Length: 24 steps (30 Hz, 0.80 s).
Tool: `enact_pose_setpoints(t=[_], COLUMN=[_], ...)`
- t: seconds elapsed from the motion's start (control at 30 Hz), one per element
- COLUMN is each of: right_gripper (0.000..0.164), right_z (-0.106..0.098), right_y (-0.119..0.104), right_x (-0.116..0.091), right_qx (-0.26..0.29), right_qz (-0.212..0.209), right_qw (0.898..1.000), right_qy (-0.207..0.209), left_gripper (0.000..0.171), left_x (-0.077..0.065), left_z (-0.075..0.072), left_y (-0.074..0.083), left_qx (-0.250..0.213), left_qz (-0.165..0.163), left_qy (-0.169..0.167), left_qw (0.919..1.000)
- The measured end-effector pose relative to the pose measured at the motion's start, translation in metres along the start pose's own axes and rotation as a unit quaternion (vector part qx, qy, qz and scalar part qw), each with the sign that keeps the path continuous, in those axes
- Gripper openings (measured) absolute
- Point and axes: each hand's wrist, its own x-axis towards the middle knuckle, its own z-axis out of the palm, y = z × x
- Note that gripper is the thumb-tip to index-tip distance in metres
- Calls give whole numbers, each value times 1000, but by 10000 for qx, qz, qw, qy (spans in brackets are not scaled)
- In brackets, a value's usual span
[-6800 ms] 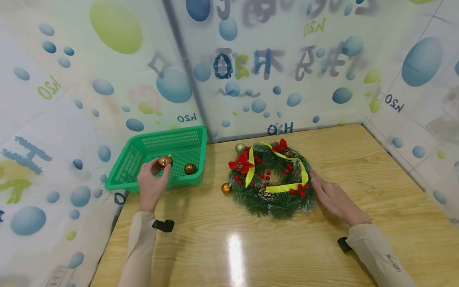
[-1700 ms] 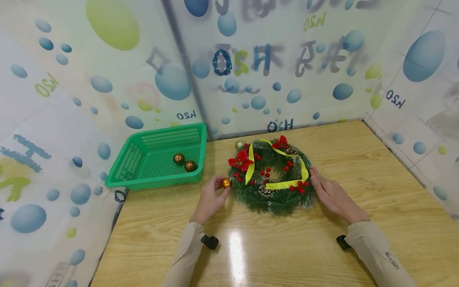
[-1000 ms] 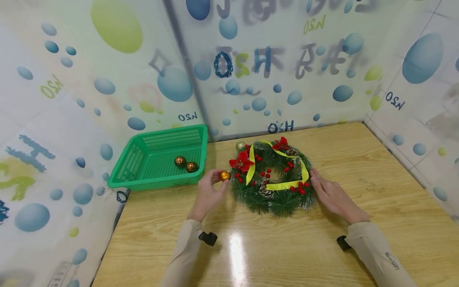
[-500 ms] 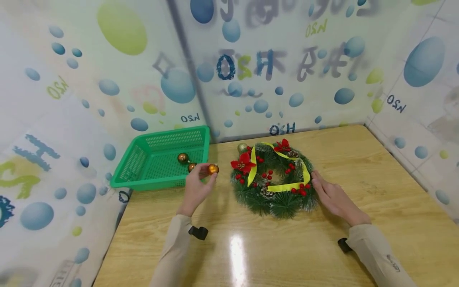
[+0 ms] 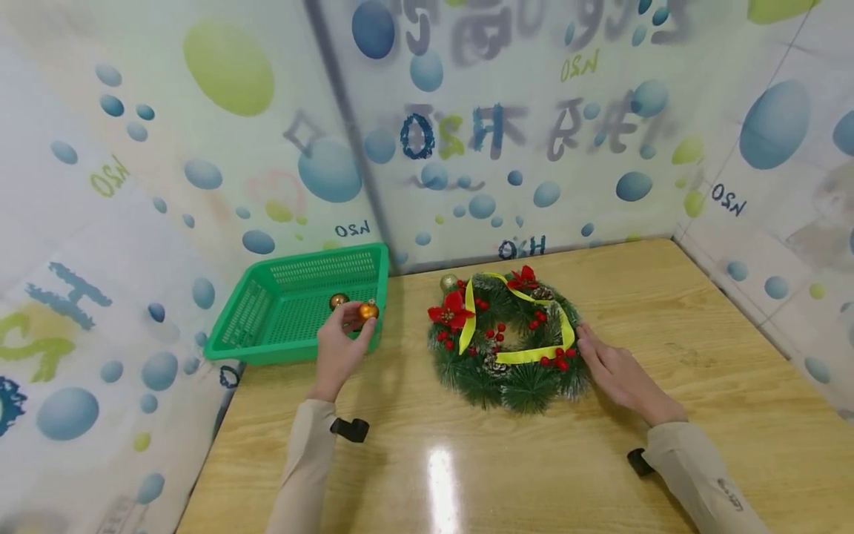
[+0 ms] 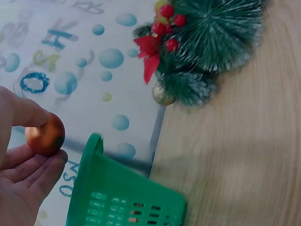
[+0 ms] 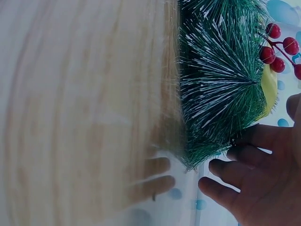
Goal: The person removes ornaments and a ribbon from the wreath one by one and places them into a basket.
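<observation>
In the head view my left hand point(image 5: 340, 356) pinches a shiny orange-gold Christmas bauble point(image 5: 368, 311) over the right end of a green plastic basket point(image 5: 233, 354). The left wrist view shows this bauble between thumb and fingertips, above the basket's rim. Inside the basket lies a brown-gold bauble point(image 5: 338, 300); the other one beside it is mostly hidden by the hand and held bauble. A green Christmas wreath point(image 5: 527, 389) with red flowers, berries, pinecones and a yellow ribbon point(image 5: 534, 356) lies flat on the table. My right hand point(image 5: 620, 374) touches its right edge with extended fingers.
A small pale-gold bauble point(image 5: 449, 283) sits at the wreath's back left edge. The wooden table point(image 5: 534, 475) meets a patterned wall point(image 5: 467, 193) at the back, with walls on both sides as well. The basket stands against the back left corner.
The left hand has lifted the orange-gold bauble away from the wreath's left edge and carried it left over the basket. The right hand and wreath stay in place.
</observation>
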Motion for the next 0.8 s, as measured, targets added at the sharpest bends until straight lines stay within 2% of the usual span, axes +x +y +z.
enact_pose_setpoints(t=[0.2, 0.57, 0.8], right_gripper=[61, 62, 62], right_z=[1, 0, 0], right_y=[0, -1, -3], right_x=[-1, -1, -2], right_qx=[-36, -88, 7], right_qz=[-21, 40, 84], right_qw=[10000, 9999, 10000], right_qy=[41, 35, -2], left_gripper=[39, 41, 44], left_x=[7, 22, 27], left_z=[-21, -49, -64], left_y=[-13, -31, -44], left_qx=[70, 404, 686], left_qz=[-333, -486, -921], left_qy=[-45, -7, -29], left_qw=[9994, 9980, 9934])
